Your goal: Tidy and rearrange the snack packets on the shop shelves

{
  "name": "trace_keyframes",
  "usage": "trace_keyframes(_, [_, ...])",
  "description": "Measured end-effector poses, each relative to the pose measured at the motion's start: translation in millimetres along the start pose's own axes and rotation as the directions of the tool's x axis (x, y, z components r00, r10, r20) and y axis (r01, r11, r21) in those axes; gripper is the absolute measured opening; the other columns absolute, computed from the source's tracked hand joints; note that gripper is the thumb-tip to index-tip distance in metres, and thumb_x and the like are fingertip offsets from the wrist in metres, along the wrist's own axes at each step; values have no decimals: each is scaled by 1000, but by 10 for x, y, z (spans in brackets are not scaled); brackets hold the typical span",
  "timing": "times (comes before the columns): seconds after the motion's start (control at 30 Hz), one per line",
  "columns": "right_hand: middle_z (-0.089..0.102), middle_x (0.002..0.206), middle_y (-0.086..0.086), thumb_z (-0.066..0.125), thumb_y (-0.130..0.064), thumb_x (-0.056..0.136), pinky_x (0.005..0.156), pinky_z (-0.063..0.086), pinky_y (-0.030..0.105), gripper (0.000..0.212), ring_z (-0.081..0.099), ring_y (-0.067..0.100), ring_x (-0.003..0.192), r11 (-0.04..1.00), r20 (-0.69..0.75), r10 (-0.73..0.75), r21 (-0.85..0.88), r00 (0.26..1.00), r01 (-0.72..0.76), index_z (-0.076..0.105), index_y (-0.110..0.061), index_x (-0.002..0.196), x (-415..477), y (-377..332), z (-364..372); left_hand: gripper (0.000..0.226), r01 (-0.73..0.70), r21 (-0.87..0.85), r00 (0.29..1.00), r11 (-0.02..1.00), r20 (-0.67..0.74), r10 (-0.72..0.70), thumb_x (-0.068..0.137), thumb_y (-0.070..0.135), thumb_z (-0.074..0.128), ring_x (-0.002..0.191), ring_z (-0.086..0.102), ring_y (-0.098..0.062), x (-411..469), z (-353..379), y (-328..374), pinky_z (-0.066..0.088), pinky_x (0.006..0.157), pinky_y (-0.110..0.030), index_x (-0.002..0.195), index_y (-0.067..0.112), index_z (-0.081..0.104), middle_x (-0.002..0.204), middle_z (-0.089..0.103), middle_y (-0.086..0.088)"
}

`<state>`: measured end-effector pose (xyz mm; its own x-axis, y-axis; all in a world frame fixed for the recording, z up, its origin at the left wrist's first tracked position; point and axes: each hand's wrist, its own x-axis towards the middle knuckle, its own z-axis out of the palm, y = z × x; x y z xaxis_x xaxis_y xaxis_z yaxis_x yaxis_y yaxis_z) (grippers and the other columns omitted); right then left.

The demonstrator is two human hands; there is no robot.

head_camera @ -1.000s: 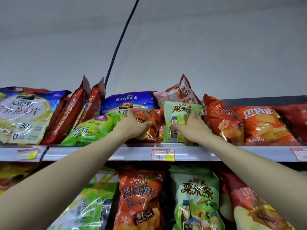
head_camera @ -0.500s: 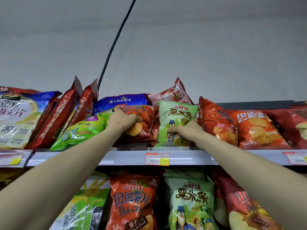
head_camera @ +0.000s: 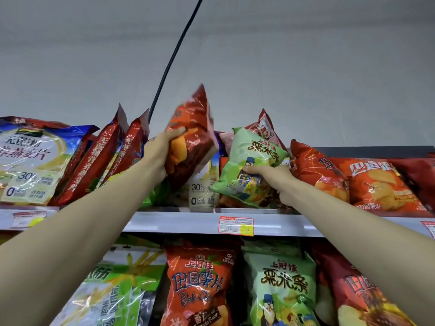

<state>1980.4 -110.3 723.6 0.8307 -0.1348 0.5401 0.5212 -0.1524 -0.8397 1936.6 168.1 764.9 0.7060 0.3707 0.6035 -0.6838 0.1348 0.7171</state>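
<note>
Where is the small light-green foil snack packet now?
Head view, centre-right on the top shelf: the small light-green foil snack packet is tilted in the right hand, between the raised red-orange crisp packet in the left hand and the orange crisp bag.

Soft, even light; white glare streaks the blue oat bag [head_camera: 30, 158], the raised red packet [head_camera: 194, 140] smears with motion blur, frame edges bow.

The red packet [head_camera: 195, 142] in the left hand [head_camera: 159, 150] is blurred, its print unreadable. The right hand [head_camera: 275, 182] has its fingers hidden behind the green packet [head_camera: 251, 161]. The price label [head_camera: 236, 225] on the shelf [head_camera: 176, 222] edge is too small to read.
</note>
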Motion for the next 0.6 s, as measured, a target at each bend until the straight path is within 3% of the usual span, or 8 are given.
trace_keyframes(0.1, [65, 123, 0, 100, -46, 55, 94, 52, 36, 101, 64, 25, 112, 987, -4, -41, -158, 999, 40, 48, -7, 132, -92, -47, 217, 65, -75, -80, 997, 994, 13, 76, 60, 49, 96, 79, 80, -25, -38, -24, 256, 65, 67, -39, 111, 15, 74, 102, 81, -8])
trace_keyframes(0.17, [59, 126, 4, 97, -41, 66, 93, 48, 36, 92, 58, 26, 112, 979, 22, -48, -197, 999, 52, 38, -8, 129, -142, -62, 445, 70, -165, -81, 985, 983, -58, 160, 59, 45, 96, 76, 79, -20, -92, -35, 399, 63, 61, -34, 117, 14, 72, 102, 80, -6])
trace_keyframes(0.23, [57, 132, 8, 96, -41, 68, 100, 48, 38, 94, 57, 29, 120, 974, 38, -47, -218, 998, 55, 35, -6, 131, -185, -89, 704, 88, -215, -50, 974, 975, -80, 210, 51, 48, 96, 86, 80, -22, -177, -52, 495, 66, 71, -39, 127, 14, 68, 110, 79, -6])
trace_keyframes(0.3, [53, 145, 11, 96, -46, 64, 110, 46, 43, 120, 54, 34, 132, 970, 50, -46, -236, 998, 57, 23, -4, 150, -183, -101, 967, 99, -249, -18, 964, 968, -100, 246, 47, 53, 96, 93, 78, -26, -220, -108, 552, 66, 79, -46, 132, 18, 61, 118, 75, -7])
trace_keyframes(0.43, [40, 158, 17, 89, -59, 68, 118, 37, 48, 142, 41, 40, 144, 951, 55, -36, -305, 998, 52, -4, -4, 161, -160, -82, 1359, 96, -301, 104, 940, 948, -133, 313, 55, 56, 93, 106, 71, -23, -317, -246, 594, 61, 93, -47, 136, 27, 50, 125, 64, -1])
trace_keyframes(0.53, [30, 165, 19, 85, -71, 63, 120, 33, 54, 154, 34, 42, 148, 918, 32, -25, -395, 999, 35, -15, -8, 161, -131, -69, 1473, 92, -359, 170, 919, 918, -110, 379, 61, 56, 92, 108, 70, -20, -350, -325, 587, 59, 97, -44, 137, 30, 46, 124, 61, 4])
trace_keyframes(0.6, [28, 166, 19, 85, -70, 65, 122, 32, 51, 155, 34, 40, 149, 906, 88, -8, -420, 996, 44, -20, -7, 160, -138, -84, 1431, 92, -372, 219, 914, 902, -83, 397, 62, 58, 91, 109, 69, -19, -373, -315, 556, 58, 99, -43, 138, 32, 46, 125, 62, 5])
